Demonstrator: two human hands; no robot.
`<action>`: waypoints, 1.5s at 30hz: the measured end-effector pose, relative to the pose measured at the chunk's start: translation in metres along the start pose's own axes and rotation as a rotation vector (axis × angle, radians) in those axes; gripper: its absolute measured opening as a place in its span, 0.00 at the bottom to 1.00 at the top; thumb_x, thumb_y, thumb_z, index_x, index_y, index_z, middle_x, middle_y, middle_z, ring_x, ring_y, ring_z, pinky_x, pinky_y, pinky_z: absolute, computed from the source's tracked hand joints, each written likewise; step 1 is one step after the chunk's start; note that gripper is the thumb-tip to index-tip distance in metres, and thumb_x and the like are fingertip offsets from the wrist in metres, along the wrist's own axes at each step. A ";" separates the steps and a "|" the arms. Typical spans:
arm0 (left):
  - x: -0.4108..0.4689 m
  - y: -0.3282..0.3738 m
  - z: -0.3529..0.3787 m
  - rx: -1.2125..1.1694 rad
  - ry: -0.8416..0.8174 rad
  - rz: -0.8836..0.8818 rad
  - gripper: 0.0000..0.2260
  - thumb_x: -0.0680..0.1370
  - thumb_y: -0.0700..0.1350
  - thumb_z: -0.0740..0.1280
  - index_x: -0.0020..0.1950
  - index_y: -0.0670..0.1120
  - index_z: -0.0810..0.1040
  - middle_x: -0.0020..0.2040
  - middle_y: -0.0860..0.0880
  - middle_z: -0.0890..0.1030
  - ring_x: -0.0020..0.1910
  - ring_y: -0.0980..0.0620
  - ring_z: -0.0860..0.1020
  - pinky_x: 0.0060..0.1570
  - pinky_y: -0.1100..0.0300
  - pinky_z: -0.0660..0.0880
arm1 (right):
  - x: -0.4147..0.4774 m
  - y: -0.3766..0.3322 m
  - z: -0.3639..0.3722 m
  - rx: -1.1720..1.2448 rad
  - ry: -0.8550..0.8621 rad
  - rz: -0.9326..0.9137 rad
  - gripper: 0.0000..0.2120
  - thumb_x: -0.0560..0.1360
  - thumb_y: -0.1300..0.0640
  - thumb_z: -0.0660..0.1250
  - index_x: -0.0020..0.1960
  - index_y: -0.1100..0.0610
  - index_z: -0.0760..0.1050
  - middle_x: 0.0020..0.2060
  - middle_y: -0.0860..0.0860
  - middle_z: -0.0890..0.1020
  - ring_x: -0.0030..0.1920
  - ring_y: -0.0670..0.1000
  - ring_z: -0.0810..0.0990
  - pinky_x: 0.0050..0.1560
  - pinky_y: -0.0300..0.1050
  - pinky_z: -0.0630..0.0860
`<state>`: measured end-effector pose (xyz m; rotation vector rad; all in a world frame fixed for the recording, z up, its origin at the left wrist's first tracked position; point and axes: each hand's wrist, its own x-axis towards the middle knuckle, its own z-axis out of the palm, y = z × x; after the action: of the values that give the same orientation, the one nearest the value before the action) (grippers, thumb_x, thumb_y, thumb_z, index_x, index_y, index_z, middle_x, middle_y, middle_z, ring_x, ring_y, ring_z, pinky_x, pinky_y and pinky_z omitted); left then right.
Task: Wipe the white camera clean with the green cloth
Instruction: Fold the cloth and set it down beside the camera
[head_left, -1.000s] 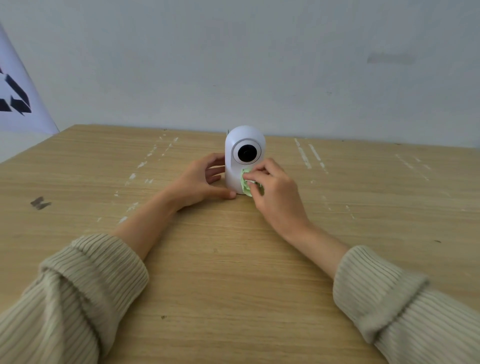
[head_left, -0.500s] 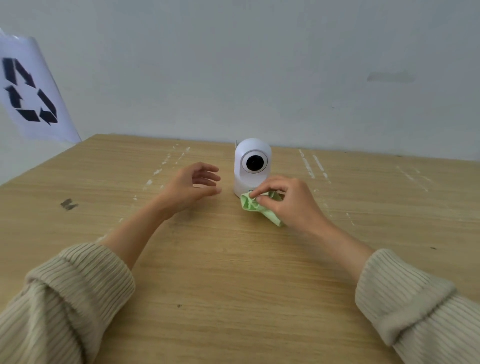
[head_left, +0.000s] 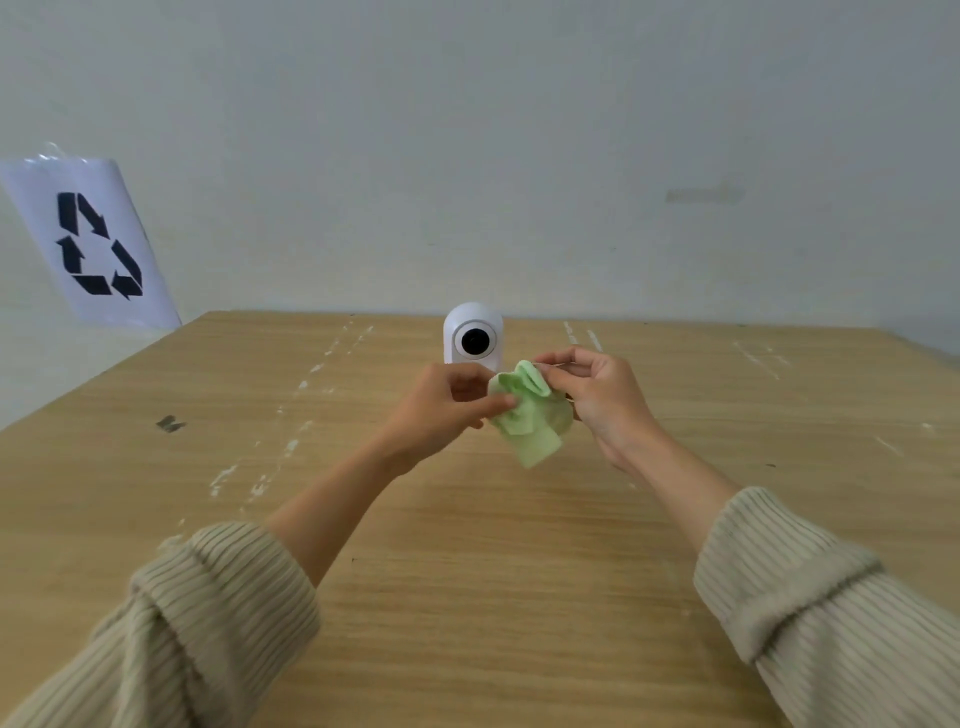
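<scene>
Green cloth (head_left: 530, 415) pinched between left hand (head_left: 441, 410) and right hand (head_left: 597, 395), near white camera (head_left: 473, 335); loose refolding risks dropping it.

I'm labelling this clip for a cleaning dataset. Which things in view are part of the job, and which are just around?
Part of the job:
- white camera, upright on the table
- green cloth, held between both hands in front of it
- left hand and right hand

Just around:
- wooden table
- recycling sign at the far left
</scene>
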<state>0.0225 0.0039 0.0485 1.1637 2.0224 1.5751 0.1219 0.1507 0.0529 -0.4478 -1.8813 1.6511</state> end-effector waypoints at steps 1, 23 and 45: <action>0.000 0.002 0.004 -0.022 0.002 -0.002 0.04 0.73 0.40 0.71 0.48 0.44 0.82 0.41 0.49 0.83 0.40 0.57 0.80 0.41 0.63 0.77 | -0.001 -0.001 -0.006 -0.043 0.029 -0.003 0.04 0.74 0.62 0.69 0.42 0.56 0.80 0.37 0.52 0.84 0.37 0.47 0.80 0.39 0.41 0.75; 0.075 0.013 0.076 0.500 0.041 0.266 0.07 0.72 0.38 0.70 0.49 0.45 0.80 0.44 0.49 0.83 0.46 0.52 0.81 0.49 0.57 0.77 | 0.036 0.012 -0.124 -0.283 0.004 0.191 0.09 0.71 0.57 0.73 0.50 0.55 0.81 0.46 0.52 0.82 0.46 0.49 0.79 0.39 0.38 0.71; 0.069 -0.013 0.107 0.324 0.114 -0.029 0.03 0.74 0.45 0.69 0.45 0.46 0.80 0.49 0.48 0.80 0.51 0.52 0.75 0.48 0.61 0.69 | 0.042 0.044 -0.126 -0.687 0.000 0.147 0.10 0.72 0.53 0.71 0.49 0.58 0.78 0.49 0.52 0.80 0.47 0.50 0.76 0.42 0.42 0.71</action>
<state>0.0476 0.1247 0.0159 1.1682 2.4261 1.3616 0.1625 0.2814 0.0256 -0.8730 -2.4366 1.0367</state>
